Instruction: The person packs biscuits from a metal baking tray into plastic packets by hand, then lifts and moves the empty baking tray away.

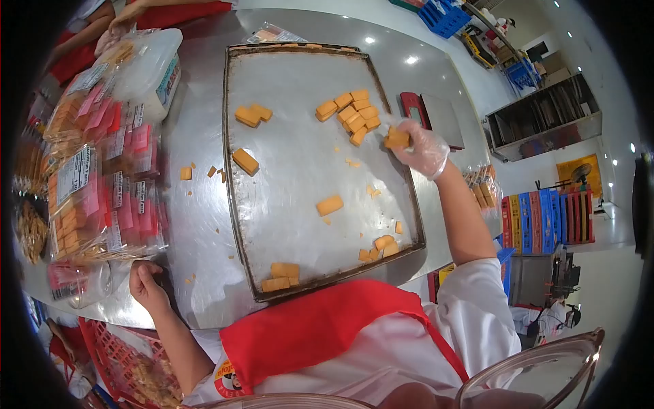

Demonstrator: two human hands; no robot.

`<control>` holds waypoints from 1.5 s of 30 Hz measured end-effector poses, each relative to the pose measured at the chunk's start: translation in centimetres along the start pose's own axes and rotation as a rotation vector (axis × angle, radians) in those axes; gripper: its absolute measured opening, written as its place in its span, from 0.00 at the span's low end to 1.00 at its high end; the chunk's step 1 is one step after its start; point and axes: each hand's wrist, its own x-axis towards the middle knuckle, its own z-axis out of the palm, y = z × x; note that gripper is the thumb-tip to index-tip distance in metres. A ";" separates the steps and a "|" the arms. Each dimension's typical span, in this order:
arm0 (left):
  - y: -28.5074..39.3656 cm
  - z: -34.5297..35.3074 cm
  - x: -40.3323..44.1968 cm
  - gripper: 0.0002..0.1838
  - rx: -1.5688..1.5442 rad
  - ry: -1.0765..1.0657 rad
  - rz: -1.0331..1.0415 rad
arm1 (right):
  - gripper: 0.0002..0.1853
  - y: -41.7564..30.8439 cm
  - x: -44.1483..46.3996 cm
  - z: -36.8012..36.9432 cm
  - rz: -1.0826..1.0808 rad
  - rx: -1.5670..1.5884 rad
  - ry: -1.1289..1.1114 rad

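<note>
My right hand [422, 150], in a clear plastic glove, pinches an orange-brown biscuit [396, 138] over the right edge of a large metal tray [286, 102]. A cluster of biscuits [353, 114] lies on the tray just left of that hand. Other biscuits sit in small groups, with a pair [253, 114] at the upper left, one [329, 205] near the middle, and broken pieces [385, 247] at the lower right. My left hand [148, 286] is bare and rests at the table's near edge, its fingers curled; what they hold, if anything, is hidden.
Packaged biscuits [75, 184] are piled at the left beside a clear plastic tub [146, 75]. A red scale [436, 116] stands right of the tray. Crumbs dot the metal table [197, 238]. Another person's hands [119, 27] are at the upper left. A red crate [129, 354] is below.
</note>
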 end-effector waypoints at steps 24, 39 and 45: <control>0.1 0.1 0.1 0.16 0.010 0.052 -0.108 | 0.26 0.2 4.0 0.5 0.158 -0.010 0.163; 5.1 -6.1 -0.8 0.07 -0.266 0.287 0.350 | 0.34 -0.5 1.7 0.6 0.279 0.959 0.629; 5.6 -15.0 4.5 0.13 0.778 0.780 0.166 | 0.31 -2.7 -5.2 1.6 0.340 1.015 0.645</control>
